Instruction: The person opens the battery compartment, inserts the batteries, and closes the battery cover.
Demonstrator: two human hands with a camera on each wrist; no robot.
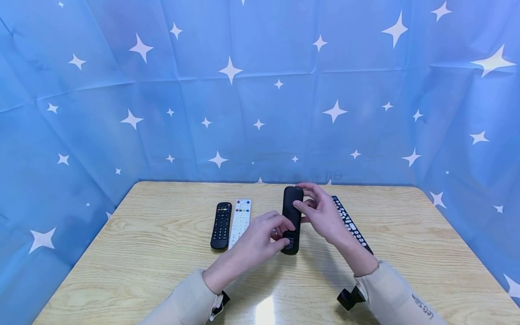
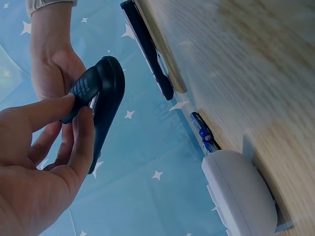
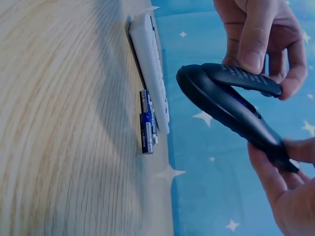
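A black remote control (image 1: 291, 203) is held up over the table, its back showing. My right hand (image 1: 322, 214) holds its far end between thumb and fingers. My left hand (image 1: 262, 237) pinches the battery cover (image 3: 241, 78), which carries small printed text. In the right wrist view the cover stands tilted off the remote, a gap open at one end, while its other end meets the remote near the rounded tip. Inside the gap the compartment shows only as a narrow dark strip. Several blue and silver batteries (image 3: 146, 123) lie on the table beside the white remote (image 3: 147, 59).
Left of my hands, a black remote with buttons (image 1: 221, 225) lies next to the white remote. A longer black remote (image 1: 351, 223) lies slanted on the right, partly behind my right hand. The wooden table (image 1: 162, 234) ends at a blue star-patterned curtain (image 1: 260, 99).
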